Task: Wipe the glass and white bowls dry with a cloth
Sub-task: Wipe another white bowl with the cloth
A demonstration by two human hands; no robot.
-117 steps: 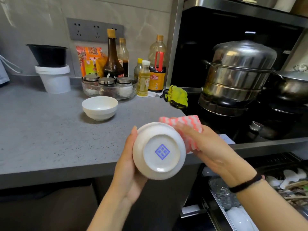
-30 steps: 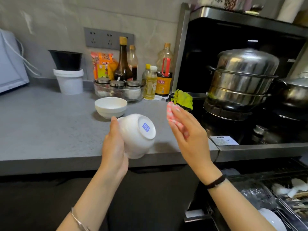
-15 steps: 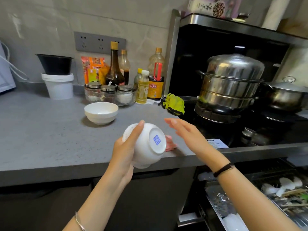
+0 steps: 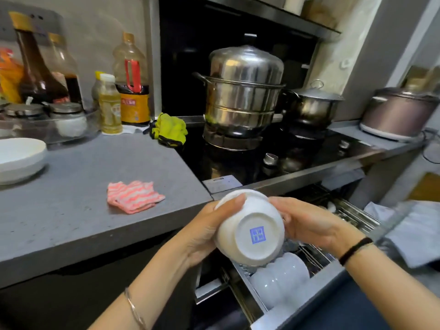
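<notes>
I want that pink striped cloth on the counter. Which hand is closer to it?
Left. The left hand grips the white ceramic bowl just right of the pink striped cloth; the right hand holds its other side, farther off.

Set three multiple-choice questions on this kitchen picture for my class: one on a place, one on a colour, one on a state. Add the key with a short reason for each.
1. Where does the striped cloth lie?
A. on the floor
B. on the grey counter
C. on a wall hook

2. What colour is the square mark under the white bowl?
A. red
B. green
C. blue

3. How is that bowl held?
A. upright, mouth up, by one hand
B. tipped, base toward the camera, between the left hand and the right hand
C. not held; it stands on the counter

Key:
1 B: the cloth lies on the counter with no hand on it.
2 C: the mark printed on the base is blue.
3 B: both hands grip its sides and the base faces the camera.
</notes>
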